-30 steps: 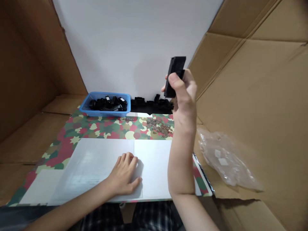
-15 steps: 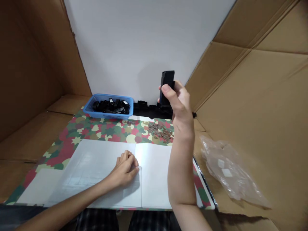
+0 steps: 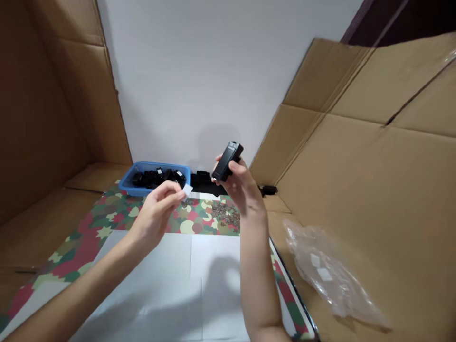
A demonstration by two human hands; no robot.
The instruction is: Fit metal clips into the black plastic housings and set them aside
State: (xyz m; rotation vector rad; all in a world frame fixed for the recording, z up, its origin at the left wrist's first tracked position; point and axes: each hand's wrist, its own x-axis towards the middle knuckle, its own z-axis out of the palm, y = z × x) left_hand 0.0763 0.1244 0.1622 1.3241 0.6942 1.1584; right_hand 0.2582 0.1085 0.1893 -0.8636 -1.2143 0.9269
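above flat white sheets [image 3: 174, 266], our newly raised left hand [image 3: 153, 214] pinches a small square white label [image 3: 187, 190], bringing it near the oblong black plastic block [image 3: 227, 161] our right hand [image 3: 245, 190] grips, fingers curled, at two o'clock.

no legible text, no readable numbers

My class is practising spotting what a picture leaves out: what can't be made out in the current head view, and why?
All in the head view:
Black part: the side turned into the right hand, covered by it.
White slip: its pinched end, hidden by the left hand; any print, too small.
Basket: part of its near wall, behind the left hand.
Bits: single shapes, too small.
Right arm: cut off by the bottom edge.
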